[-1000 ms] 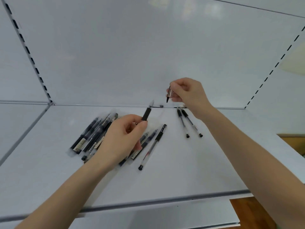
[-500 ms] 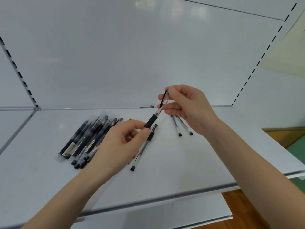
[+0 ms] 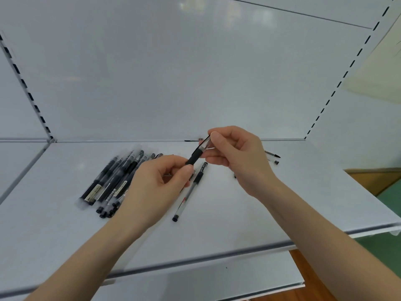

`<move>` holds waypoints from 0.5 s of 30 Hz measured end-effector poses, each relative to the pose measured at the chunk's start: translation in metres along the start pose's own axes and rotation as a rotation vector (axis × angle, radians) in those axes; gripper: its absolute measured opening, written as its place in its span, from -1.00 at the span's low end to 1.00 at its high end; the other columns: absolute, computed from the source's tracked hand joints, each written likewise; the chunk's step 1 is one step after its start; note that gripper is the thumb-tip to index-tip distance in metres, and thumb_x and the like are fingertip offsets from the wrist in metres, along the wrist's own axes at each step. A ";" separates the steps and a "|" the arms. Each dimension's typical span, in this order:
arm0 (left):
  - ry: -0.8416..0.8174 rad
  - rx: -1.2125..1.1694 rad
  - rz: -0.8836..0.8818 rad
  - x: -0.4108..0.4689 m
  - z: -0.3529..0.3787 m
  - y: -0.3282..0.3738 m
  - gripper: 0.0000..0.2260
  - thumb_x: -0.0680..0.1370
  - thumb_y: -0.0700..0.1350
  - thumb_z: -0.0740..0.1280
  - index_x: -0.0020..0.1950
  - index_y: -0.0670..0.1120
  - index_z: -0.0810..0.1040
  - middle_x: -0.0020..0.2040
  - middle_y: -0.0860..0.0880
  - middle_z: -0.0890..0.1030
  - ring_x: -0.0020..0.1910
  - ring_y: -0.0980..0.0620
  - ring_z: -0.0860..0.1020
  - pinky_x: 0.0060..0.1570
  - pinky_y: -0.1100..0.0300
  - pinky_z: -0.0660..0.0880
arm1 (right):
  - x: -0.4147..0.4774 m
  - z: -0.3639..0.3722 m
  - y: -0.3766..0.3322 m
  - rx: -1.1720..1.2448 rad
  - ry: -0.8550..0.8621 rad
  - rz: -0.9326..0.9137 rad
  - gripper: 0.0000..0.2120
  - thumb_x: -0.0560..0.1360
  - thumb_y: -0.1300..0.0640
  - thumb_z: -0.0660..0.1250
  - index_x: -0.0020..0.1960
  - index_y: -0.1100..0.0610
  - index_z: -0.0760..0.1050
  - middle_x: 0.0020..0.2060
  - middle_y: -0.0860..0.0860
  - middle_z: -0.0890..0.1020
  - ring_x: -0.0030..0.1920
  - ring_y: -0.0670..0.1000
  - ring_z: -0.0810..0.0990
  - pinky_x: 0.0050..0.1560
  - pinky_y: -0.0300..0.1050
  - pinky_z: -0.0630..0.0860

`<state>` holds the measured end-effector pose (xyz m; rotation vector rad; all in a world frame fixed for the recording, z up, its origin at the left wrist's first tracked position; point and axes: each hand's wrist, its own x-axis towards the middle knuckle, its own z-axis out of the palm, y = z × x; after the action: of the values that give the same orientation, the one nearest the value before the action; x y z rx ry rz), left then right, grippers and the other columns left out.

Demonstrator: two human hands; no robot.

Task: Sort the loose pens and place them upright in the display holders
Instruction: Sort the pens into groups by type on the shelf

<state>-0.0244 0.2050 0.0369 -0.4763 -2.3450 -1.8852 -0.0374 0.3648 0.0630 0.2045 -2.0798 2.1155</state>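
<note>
Above the middle of the flat white metal shelf [image 3: 238, 213], holding one slim pen with a clear barrel and black rubber sleeve [image 3: 193, 157] aslant between both hands. Left hand [image 3: 156, 185]: grip pinched on the lower end of the pen, thumb and forefinger curled round it. Right hand [image 3: 236, 155]: grip pinched on the upper end, thumb tip pressed on the clear barrel. Cannot tell whether a cap is going on or coming off.

Judging progress: early, sorting only. To the left on the shelf, a loose heap of black and clear pens [image 3: 117, 177], roughly parallel, partly hidden by the left hand. Just beside it, under the held pen, a single clear pen with a black cap [image 3: 188, 192] lying flat. Behind the right hand, near the back edge, a couple more dark-tipped pens [image 3: 272, 154], mostly hidden. None upright. No display holder anywhere in view, so probably all of the placing left to do.

Around: glossy white back panel [image 3: 173, 83] with soft reflections, slotted white uprights [image 3: 339, 83] at both back corners, a second white shelf [image 3: 195, 283] below the front lip, brown wood flooring [image 3: 368, 181] and a green floor patch [image 3: 388, 246] at lower right
</note>
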 end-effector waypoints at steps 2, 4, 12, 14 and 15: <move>0.012 0.041 0.020 0.001 0.002 -0.002 -0.85 0.50 -0.21 0.30 -0.25 -0.08 0.59 -0.52 0.15 0.48 -0.57 0.25 0.36 -0.52 0.48 0.23 | -0.002 0.001 0.004 -0.014 0.015 -0.026 -0.89 0.54 0.26 0.24 -0.12 0.13 0.51 -0.43 -0.08 0.65 -0.34 -0.08 0.67 -0.26 -0.28 0.60; 0.034 0.086 0.039 0.003 0.004 -0.004 -0.85 0.50 -0.20 0.31 -0.25 -0.06 0.59 -0.52 0.16 0.47 -0.55 0.24 0.38 -0.50 0.48 0.24 | -0.002 0.000 0.005 -0.026 0.039 -0.059 -0.88 0.54 0.26 0.24 -0.13 0.13 0.51 -0.42 -0.08 0.65 -0.34 -0.09 0.67 -0.24 -0.27 0.60; 0.136 0.679 0.086 0.015 0.002 -0.017 -0.84 0.52 -0.07 0.27 -0.15 -0.10 0.59 -0.26 -0.04 0.46 -0.19 -0.05 0.47 -0.23 0.14 0.32 | 0.015 -0.034 0.027 -0.493 0.111 0.032 -0.91 0.52 0.21 0.28 -0.10 0.12 0.55 -0.32 -0.02 0.62 -0.33 -0.09 0.61 -0.23 -0.21 0.53; 0.147 0.827 0.057 0.018 -0.001 -0.022 -0.82 0.54 -0.05 0.22 -0.04 -0.10 0.58 -0.17 -0.04 0.47 -0.11 -0.08 0.50 -0.23 0.16 0.31 | 0.019 -0.051 0.029 -0.893 0.128 0.034 -0.87 0.50 0.15 0.28 -0.14 0.19 0.56 -0.36 -0.05 0.55 -0.32 -0.02 0.50 -0.22 -0.14 0.46; 0.137 0.877 0.036 0.019 -0.001 -0.024 -0.81 0.55 -0.06 0.20 0.03 -0.10 0.56 -0.10 -0.05 0.49 -0.08 -0.08 0.50 -0.22 0.16 0.33 | 0.020 -0.056 0.030 -1.031 0.097 0.076 -0.83 0.49 0.12 0.29 -0.14 0.22 0.55 -0.36 -0.03 0.54 -0.31 0.00 0.47 -0.21 -0.09 0.45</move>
<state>-0.0494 0.2026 0.0201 -0.2644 -2.6998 -0.6860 -0.0622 0.4208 0.0368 -0.1170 -2.7957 0.8168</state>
